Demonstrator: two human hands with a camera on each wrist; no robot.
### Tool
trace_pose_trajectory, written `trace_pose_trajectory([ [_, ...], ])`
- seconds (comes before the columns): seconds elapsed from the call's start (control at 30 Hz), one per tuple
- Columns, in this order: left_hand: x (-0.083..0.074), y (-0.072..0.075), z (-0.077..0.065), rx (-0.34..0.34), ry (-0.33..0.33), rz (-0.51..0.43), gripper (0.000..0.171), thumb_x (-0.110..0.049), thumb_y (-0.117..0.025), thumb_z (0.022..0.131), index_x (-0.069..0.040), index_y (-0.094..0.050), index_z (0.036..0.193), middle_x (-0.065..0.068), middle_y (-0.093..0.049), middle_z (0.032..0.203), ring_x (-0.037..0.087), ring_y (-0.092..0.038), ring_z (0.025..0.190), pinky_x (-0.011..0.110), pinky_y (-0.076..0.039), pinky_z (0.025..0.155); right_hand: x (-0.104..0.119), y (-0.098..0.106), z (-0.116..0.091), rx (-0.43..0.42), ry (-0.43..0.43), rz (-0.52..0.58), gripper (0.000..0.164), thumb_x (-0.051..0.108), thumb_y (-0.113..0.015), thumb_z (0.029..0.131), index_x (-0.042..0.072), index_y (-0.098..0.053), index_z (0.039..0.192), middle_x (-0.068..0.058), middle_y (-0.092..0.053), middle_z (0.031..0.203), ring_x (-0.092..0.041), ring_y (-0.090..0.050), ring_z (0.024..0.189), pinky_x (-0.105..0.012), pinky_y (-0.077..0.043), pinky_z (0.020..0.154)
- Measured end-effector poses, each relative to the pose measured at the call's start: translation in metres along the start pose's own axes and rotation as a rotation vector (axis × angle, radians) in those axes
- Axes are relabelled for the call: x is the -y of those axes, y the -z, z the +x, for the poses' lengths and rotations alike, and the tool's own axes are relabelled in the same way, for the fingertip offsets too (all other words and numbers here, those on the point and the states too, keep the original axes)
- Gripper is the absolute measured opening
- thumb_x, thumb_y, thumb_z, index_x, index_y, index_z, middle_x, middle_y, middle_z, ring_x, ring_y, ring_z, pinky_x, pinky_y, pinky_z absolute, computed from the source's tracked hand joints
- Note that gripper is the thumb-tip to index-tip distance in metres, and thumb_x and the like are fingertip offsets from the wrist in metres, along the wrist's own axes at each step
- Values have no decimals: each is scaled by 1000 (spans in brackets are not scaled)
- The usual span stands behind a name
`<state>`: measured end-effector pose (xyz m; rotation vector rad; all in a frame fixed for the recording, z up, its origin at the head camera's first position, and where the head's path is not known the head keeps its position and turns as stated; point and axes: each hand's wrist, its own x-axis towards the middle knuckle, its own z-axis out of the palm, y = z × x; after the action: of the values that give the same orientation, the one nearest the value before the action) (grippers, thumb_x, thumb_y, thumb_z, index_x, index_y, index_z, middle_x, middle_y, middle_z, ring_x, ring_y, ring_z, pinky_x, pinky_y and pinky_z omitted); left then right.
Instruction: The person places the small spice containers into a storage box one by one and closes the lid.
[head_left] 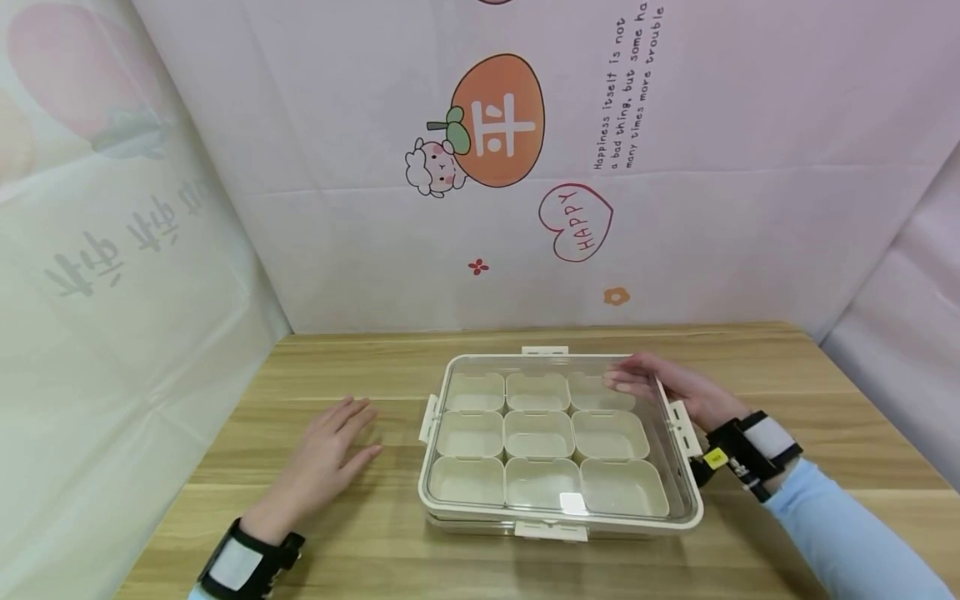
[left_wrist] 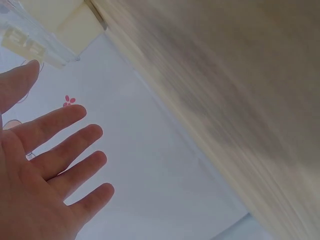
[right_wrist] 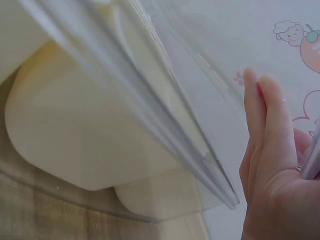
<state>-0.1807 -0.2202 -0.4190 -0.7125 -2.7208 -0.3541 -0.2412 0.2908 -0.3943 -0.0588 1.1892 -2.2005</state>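
Note:
A clear storage box (head_left: 480,527) with a cream rim stands on the wooden table, holding rows of cream cups (head_left: 538,434). Over it lies a clear lid (head_left: 686,508) with cream latches on its sides. My right hand (head_left: 660,385) holds the lid near its far right corner. Its fingers show through the clear plastic; in the right wrist view they (right_wrist: 272,110) are straight, with an edge in the crook by the thumb. To the left of the box, my left hand (head_left: 322,458) has its fingers spread and straight, touching nothing; its palm (left_wrist: 35,195) faces the left wrist camera.
A white cloth backdrop (head_left: 360,250) with printed fruit, a heart and text rises behind the table (head_left: 375,533). Cloth also hangs at the left and right sides. Each wrist wears a black strap (head_left: 247,562).

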Motion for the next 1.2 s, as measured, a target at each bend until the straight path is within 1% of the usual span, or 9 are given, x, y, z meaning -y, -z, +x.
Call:
trace_pose_trajectory([
  [0.03, 1, 0, 0, -5, 1, 0, 55, -32, -67, 86, -4, -53, 131, 19, -49, 138, 40, -38, 132, 58, -28, 107, 0, 0, 2, -6, -11, 21, 34, 9, -31, 103, -6, -60, 111, -23, -65, 112, -27, -65, 107, -31, -43, 100],
  [0.23, 2, 2, -3, -17, 0, 1, 56, -32, -68, 85, -4, -53, 131, 19, -50, 137, 39, -38, 132, 58, -27, 108, 1, 1, 16, -40, -73, 32, 37, 7, -30, 102, -5, -64, 104, -19, -69, 104, -24, -69, 98, -24, -49, 92],
  [0.27, 2, 2, -4, -17, 0, 1, 56, -32, -68, 85, -4, -53, 131, 19, -50, 137, 39, -38, 132, 58, -26, 108, 2, 0, 18, -52, -80, 19, 36, 6, -30, 101, -4, -65, 103, -18, -69, 103, -24, -69, 97, -23, -49, 91],
  [0.43, 3, 2, -3, -15, 9, 7, 55, -33, -67, 86, -5, -54, 131, 18, -49, 137, 39, -37, 133, 58, -26, 108, 3, -1, 22, -73, -101, 31, 36, 6, -30, 101, -5, -64, 103, -19, -69, 102, -24, -69, 96, -23, -50, 91],
  [0.57, 3, 4, -3, -11, 21, 13, 55, -32, -68, 85, -5, -53, 131, 18, -49, 138, 40, -36, 134, 58, -25, 108, 4, -1, 27, -63, -107, 52, 36, 6, -28, 101, -7, -62, 103, -20, -69, 103, -26, -69, 95, -25, -50, 90],
  [0.87, 3, 4, -4, -2, 11, 37, 56, -34, -67, 86, -6, -53, 132, 18, -48, 139, 39, -36, 134, 59, -25, 109, 1, 2, 32, -56, -112, -40, 33, 7, -29, 101, -2, -61, 103, -14, -70, 101, -21, -70, 94, -22, -51, 88],
  [0.93, 3, 4, -4, 0, 13, 36, 55, -34, -67, 86, -6, -53, 132, 18, -48, 139, 39, -35, 134, 59, -24, 109, 1, 3, 32, -60, -113, -45, 33, 7, -30, 101, -2, -61, 103, -14, -70, 100, -20, -70, 94, -22, -51, 88],
  [1.03, 2, 4, -3, 2, 17, 35, 55, -34, -67, 86, -7, -53, 132, 18, -48, 140, 39, -35, 135, 59, -24, 109, 2, 2, 33, -56, -120, -35, 33, 6, -29, 100, -2, -61, 102, -15, -70, 99, -21, -70, 93, -22, -51, 87],
  [1.2, 2, 5, -2, 8, 20, 34, 55, -33, -67, 86, -6, -53, 132, 18, -47, 140, 39, -34, 135, 59, -23, 109, 3, 2, 34, -24, -129, -16, 33, 6, -27, 101, -3, -59, 102, -15, -70, 99, -21, -70, 93, -22, -51, 88],
])
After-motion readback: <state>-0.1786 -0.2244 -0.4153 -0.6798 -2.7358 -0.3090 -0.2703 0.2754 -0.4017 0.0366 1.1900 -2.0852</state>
